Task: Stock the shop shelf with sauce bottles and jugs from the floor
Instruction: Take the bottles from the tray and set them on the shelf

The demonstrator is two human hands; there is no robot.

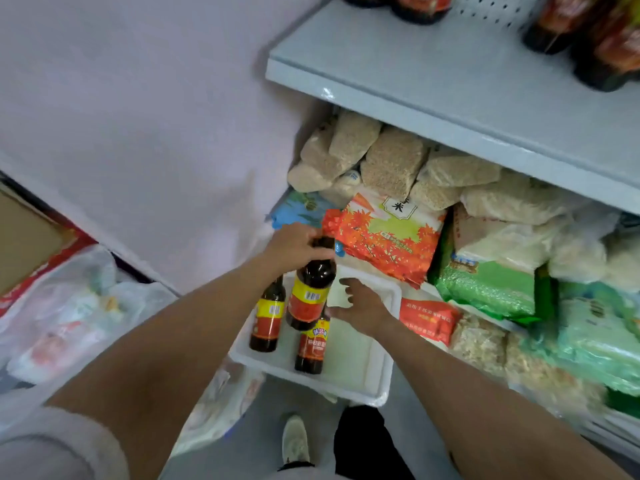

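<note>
My left hand (294, 245) grips the neck of a dark sauce bottle (310, 296) with a red and yellow label, held above a white tray (360, 386) on the floor. Two smaller dark bottles stand in the tray: one (268, 318) at the left, another (311, 344) below the held bottle. My right hand (360, 306) hovers over the tray beside the held bottle, fingers loosely spread, holding nothing. The grey shelf (433, 81) above carries several dark sauce bottles (588, 39) at its back.
Bags of rice and grain (388, 233) fill the lower shelf at the right. Plastic bags (69, 317) and a cardboard box (24, 237) lie at the left by the wall. My shoe (295, 441) stands on the floor below the tray.
</note>
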